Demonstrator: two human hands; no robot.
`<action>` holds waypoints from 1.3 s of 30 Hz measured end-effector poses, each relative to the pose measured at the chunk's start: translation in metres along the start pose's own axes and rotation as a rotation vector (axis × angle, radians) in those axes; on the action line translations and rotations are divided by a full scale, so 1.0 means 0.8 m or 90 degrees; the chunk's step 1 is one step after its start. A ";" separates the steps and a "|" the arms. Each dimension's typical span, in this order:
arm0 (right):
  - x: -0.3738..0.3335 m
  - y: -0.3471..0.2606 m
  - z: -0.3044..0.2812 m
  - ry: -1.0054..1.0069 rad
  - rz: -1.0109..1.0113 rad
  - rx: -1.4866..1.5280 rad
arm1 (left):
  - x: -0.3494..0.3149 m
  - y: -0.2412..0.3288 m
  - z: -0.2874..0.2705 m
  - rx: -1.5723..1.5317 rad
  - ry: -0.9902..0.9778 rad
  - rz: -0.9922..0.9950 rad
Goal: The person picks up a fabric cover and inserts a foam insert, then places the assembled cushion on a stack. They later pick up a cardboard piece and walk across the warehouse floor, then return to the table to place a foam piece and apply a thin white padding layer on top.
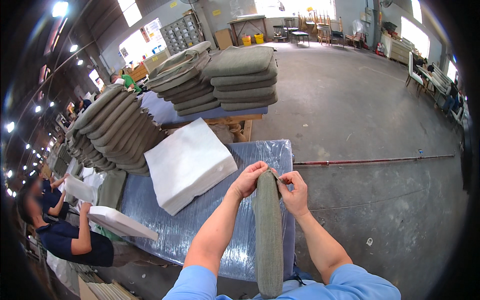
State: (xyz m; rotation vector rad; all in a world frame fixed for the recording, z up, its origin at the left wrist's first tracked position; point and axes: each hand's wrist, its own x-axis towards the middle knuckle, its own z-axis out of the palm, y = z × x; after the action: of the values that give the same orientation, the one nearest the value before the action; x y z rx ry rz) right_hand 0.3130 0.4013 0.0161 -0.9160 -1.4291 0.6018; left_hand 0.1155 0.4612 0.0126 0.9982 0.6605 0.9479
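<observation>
A green-grey fabric cushion (269,235) stands on its edge between my forearms, its near end against my body. At its far end, my left hand (248,179) is closed on the cushion's corner with thumb and fingers. My right hand (294,192) pinches a small flap of the cover's fabric at the same corner. The cushion rests over the plastic-wrapped blue table (170,235). Just beyond my left hand lies a thick stack of white padding sheets (190,165).
Stacks of green-grey cushions (245,77) stand on a farther table, and a leaning pile (112,130) is at the left. A co-worker (70,235) at the left holds a white foam slab (122,222). A reddish pole (370,161) lies on the floor at the right.
</observation>
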 end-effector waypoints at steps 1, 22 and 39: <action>0.000 0.002 -0.001 0.002 0.023 0.004 | 0.006 0.006 0.004 0.076 0.031 0.045; 0.023 0.034 0.048 -0.071 0.380 0.426 | 0.040 -0.023 0.000 0.325 0.354 0.290; -0.002 0.104 -0.041 0.083 0.415 0.247 | 0.069 -0.068 0.016 0.558 0.552 0.194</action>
State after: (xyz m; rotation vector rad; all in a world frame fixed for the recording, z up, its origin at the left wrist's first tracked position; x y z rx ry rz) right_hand 0.3592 0.4397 -0.0498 -1.0773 -0.8326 1.2304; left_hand 0.1695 0.4932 -0.0339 1.4654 1.7895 1.4121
